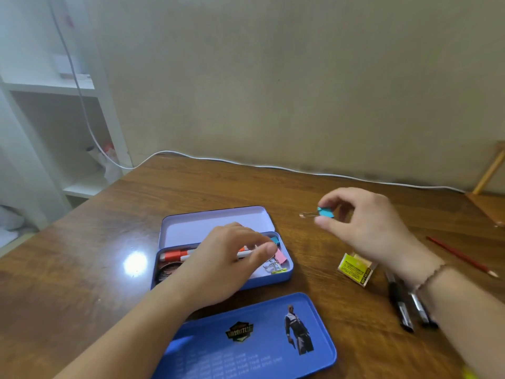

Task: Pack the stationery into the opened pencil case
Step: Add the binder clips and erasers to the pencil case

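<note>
The right hand (366, 222) is raised above the wooden counter (82, 242), its thumb and fingers (332, 199) pinching a small blue binder clip (325, 212) whose wire handles stick out to the left. Down and left of that clip sits the open pencil case (169, 228), its lid tipped back. The left hand (226, 258) reaches into the case, fingers curled over a white pen (243, 255) and touching the clips (277, 262) at the right end; whether it actually grips anything cannot be told. An orange-and-white marker (175, 254) lies inside too. Just below the right wrist lie a yellow packet (354, 269) and black pens (401, 305); a red pencil (461, 257) lies further right. A blue tin tray (246, 340) lies nearest the viewer, beneath the left forearm.
</note>
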A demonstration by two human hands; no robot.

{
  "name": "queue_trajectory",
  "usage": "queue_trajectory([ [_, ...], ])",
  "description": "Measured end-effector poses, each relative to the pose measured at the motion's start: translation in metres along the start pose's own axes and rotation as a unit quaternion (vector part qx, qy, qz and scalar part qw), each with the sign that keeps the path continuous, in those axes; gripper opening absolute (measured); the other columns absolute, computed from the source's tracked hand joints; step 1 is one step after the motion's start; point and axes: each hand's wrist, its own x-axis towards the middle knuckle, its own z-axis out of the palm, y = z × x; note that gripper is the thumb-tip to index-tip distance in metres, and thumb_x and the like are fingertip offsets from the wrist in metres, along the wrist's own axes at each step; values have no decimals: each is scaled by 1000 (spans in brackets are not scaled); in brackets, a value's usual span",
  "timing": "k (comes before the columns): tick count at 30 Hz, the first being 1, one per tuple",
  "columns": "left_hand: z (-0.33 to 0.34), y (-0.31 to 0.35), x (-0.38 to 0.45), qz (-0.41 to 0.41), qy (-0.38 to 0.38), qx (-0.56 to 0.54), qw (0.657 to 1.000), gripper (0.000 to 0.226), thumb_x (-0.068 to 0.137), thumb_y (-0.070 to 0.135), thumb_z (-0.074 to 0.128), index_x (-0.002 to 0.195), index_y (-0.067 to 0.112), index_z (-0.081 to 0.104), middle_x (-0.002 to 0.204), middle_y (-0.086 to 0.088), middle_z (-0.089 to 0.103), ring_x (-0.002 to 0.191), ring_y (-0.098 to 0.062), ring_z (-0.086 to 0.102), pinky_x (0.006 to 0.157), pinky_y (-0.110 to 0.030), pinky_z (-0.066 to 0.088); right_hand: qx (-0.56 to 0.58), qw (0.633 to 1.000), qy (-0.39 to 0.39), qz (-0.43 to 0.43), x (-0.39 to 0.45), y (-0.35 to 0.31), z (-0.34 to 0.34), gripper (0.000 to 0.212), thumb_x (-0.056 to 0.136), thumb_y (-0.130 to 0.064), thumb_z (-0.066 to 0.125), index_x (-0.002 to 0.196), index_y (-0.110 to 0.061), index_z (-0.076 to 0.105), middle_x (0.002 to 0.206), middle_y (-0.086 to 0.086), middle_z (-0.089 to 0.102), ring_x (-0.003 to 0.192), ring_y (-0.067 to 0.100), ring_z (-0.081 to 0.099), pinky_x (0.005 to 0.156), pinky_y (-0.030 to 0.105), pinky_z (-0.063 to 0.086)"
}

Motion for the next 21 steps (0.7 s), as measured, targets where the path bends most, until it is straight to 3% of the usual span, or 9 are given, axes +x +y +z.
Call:
queue_trajectory([
  [3, 3, 9, -1, -22, 1, -185, 982, 51, 91, 64, 44, 90, 24, 76, 84, 9, 75, 80, -4, 66, 75, -30, 52, 50, 993, 37, -97, -17, -46, 20, 19, 74, -33, 78, 85, -28, 64, 80, -12, 60, 71, 5, 55, 64, 15, 43],
  [6, 1, 13, 1, -49, 45, -284, 956, 41, 95, 42, 47, 85, 15, 77, 62, 9, 65, 53, -1, 50, 58, -12, 39, 57, 990, 47, -121, -23, -62, 36, 19, 77, -35, 74, 90, -26, 63, 85, -13, 57, 77, 4, 52, 66, 18, 45],
  [8, 0, 12, 3, -65, 70, -306, 947, 29, 97, 24, 52, 89, 9, 75, 66, 5, 70, 58, 1, 55, 57, -9, 40, 64, 989, 31, -130, -23, -63, 40, 19, 77, -34, 75, 90, -26, 64, 85, -13, 59, 79, 4, 52, 68, 22, 48],
  [10, -1, 7, 4, -76, 72, -283, 953, 22, 97, 13, 55, 88, 15, 75, 72, 1, 72, 67, -4, 61, 63, -17, 48, 80, 986, 0, -145, -24, -62, 40, 15, 77, -34, 75, 87, -26, 67, 81, -13, 63, 77, 7, 56, 67, 26, 50],
  [12, 1, 2, 4, -81, 59, -223, 970, 23, 93, 16, 54, 82, 22, 74, 70, 2, 71, 65, -7, 61, 64, -23, 50, 137, 983, -1, -120, -23, -61, 35, 8, 79, -32, 73, 83, -26, 69, 74, -10, 66, 69, 12, 58, 60, 28, 51],
  [15, 5, 0, 1, -78, 33, -182, 980, 19, 94, 20, 56, 88, 22, 75, 75, 2, 73, 69, -8, 66, 69, -28, 56, 171, 984, 1, -51, -13, -53, 30, 10, 82, -27, 73, 91, -30, 69, 74, -13, 66, 68, 8, 59, 56, 16, 48],
  [18, 6, 4, 0, -56, 15, -108, 992, 17, 94, 21, 59, 90, 22, 75, 72, 6, 71, 60, 1, 57, 59, -11, 42, 150, 985, -82, -6, -3, -44, 35, 7, 84, -22, 72, 83, -28, 74, 73, -13, 70, 67, 1, 62, 59, 13, 46],
  [21, 3, 3, 0, -60, 12, -36, 997, 14, 92, 30, 62, 94, 26, 75, 72, 11, 70, 64, -2, 56, 57, -13, 40, 130, 983, -113, 55, 0, -37, 42, 10, 85, -23, 71, 76, -27, 73, 66, -13, 67, 62, -3, 60, 57, 14, 42],
])
